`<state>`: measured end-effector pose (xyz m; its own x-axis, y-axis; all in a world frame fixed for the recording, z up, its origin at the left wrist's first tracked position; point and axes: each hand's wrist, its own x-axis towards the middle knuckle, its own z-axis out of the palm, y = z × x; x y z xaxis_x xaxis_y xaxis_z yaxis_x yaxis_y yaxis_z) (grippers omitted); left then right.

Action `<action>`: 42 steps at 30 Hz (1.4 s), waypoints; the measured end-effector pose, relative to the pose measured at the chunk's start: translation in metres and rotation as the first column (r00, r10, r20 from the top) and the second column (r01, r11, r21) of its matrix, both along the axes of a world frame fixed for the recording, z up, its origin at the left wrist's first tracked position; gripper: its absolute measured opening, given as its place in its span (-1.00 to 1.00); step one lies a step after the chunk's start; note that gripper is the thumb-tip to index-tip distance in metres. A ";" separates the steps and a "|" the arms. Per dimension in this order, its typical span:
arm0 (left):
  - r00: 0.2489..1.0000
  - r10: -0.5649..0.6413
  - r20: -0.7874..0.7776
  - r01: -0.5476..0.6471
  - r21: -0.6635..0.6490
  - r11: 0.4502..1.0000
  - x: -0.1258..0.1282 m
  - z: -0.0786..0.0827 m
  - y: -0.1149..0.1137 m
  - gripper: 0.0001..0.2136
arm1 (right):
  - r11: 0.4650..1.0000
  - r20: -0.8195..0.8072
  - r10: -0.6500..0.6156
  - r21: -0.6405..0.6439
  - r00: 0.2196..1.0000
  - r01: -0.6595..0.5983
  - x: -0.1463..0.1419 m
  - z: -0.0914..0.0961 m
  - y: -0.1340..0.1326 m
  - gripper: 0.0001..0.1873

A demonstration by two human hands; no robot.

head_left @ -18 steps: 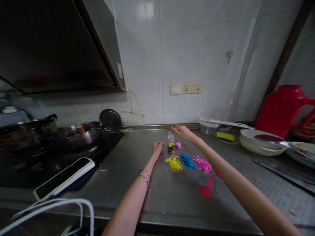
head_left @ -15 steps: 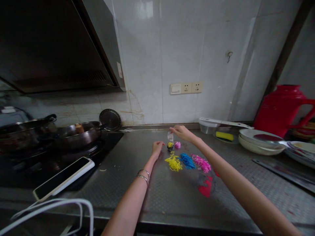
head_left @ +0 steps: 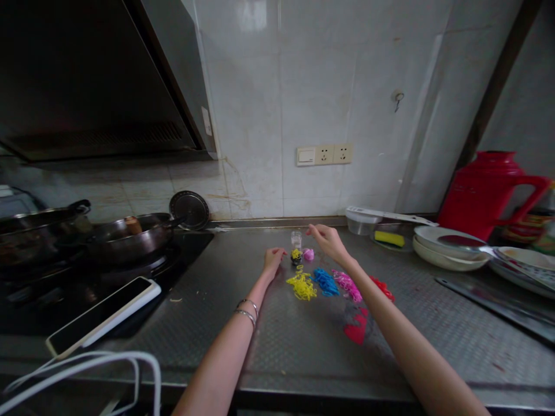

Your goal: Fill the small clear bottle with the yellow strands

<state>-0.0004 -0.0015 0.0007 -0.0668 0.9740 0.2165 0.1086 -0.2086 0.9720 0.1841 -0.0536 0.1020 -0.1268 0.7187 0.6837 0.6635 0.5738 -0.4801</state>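
Just left of a small black cup holding yellow bands, my left hand rests on the counter, its fingers loosely extended with nothing visible in them. My right hand hovers to the right of a small clear jar, fingers pinched together; what they hold, if anything, is too small to make out. A pink-purple bundle lies beside the black cup. Nearer to me are heaps of small loops: yellow bands, blue bands, pink bands and red bands, the last two partly behind my right forearm.
A red piece in clear wrap lies near the front. To the right are stacked plates, a knife and a red thermos. A white-cased phone and pans are at the left.
My right hand has moved off the clear jar to its right, fingers still pinched. More of the red bands shows past my forearm. The view has shifted slightly; my left hand stays by the cup.
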 end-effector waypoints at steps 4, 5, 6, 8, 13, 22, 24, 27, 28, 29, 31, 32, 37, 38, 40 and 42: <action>0.997 -0.042 -0.059 0.041 -0.009 0.999 0.001 -0.003 0.001 -0.82 | 0.997 -0.031 -0.050 -0.059 0.998 0.048 0.007 -0.014 -0.003 -0.51; 0.996 -0.052 -0.072 0.052 -0.003 0.999 0.001 -0.003 0.001 -0.81 | 0.996 -0.018 -0.055 -0.067 0.998 0.053 0.009 -0.018 -0.003 -0.53; 0.995 -0.058 -0.085 0.059 0.006 0.998 0.001 -0.003 0.001 -0.81 | 0.995 0.002 -0.060 -0.077 0.998 0.060 0.010 -0.021 -0.002 -0.57; 0.992 -0.061 -0.108 0.064 0.019 0.998 0.001 -0.003 0.001 -0.80 | 0.991 0.071 -0.063 -0.110 0.995 0.071 0.013 -0.028 -0.001 -0.66; 0.990 -0.048 -0.130 0.051 0.019 0.999 0.000 -0.001 0.000 -0.79 | 0.967 0.285 0.036 -0.252 0.958 0.039 0.016 -0.043 0.000 -0.76; 0.966 -0.051 -0.254 0.072 0.076 0.994 0.001 0.004 -0.008 -0.75 | 0.885 0.423 0.221 -0.466 0.879 0.002 0.016 -0.054 -0.001 -0.81; 0.940 -0.078 -0.332 0.115 0.094 0.989 0.001 0.007 -0.011 -0.74 | 0.871 0.451 0.239 -0.491 0.860 0.016 0.016 -0.055 -0.001 -0.84; 0.876 -0.138 -0.462 0.184 0.055 0.981 -0.002 0.016 -0.014 -0.74 | 0.873 0.467 0.275 -0.488 0.841 -0.014 0.016 -0.056 -0.002 -0.85; 0.850 -0.165 -0.501 0.205 0.024 0.978 -0.003 0.020 -0.015 -0.74 | 0.874 0.474 0.281 -0.485 0.834 -0.020 0.015 -0.056 -0.003 -0.85; 0.819 -0.197 -0.538 0.228 -0.010 0.974 -0.004 0.024 -0.016 -0.75 | 0.875 0.485 0.282 -0.483 0.828 -0.015 0.014 -0.056 -0.003 -0.85; 0.744 -0.280 -0.607 0.291 -0.083 0.953 -0.008 0.032 -0.019 -0.77 | 0.883 0.518 0.265 -0.470 0.813 0.011 0.013 -0.056 -0.005 -0.84; 0.698 -0.328 -0.636 0.327 -0.124 0.937 -0.009 0.036 -0.020 -0.78 | 0.888 0.535 0.253 -0.459 0.806 0.026 0.012 -0.056 -0.006 -0.84; 0.508 -0.509 -0.695 0.413 -0.321 0.852 -0.016 0.049 -0.028 -0.78 | 0.901 0.583 0.220 -0.428 0.782 0.066 0.008 -0.055 -0.009 -0.83; 0.489 -0.524 -0.697 0.409 -0.348 0.844 -0.017 0.051 -0.028 -0.78 | 0.900 0.585 0.219 -0.430 0.781 0.069 0.008 -0.055 -0.009 -0.83; 0.466 -0.538 -0.702 0.398 -0.377 0.836 -0.019 0.053 -0.030 -0.79 | 0.898 0.587 0.210 -0.432 0.782 0.083 0.007 -0.055 -0.010 -0.85; 0.439 -0.556 -0.706 0.396 -0.403 0.825 -0.019 0.054 -0.031 -0.78 | 0.896 0.593 0.209 -0.435 0.778 0.090 0.006 -0.056 -0.010 -0.86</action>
<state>-0.0194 -0.0321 0.0550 0.5312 0.8184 -0.2193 0.7490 -0.3327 0.5730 0.1905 -0.0632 0.0464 -0.4589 0.8853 0.0759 0.8665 0.4648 -0.1820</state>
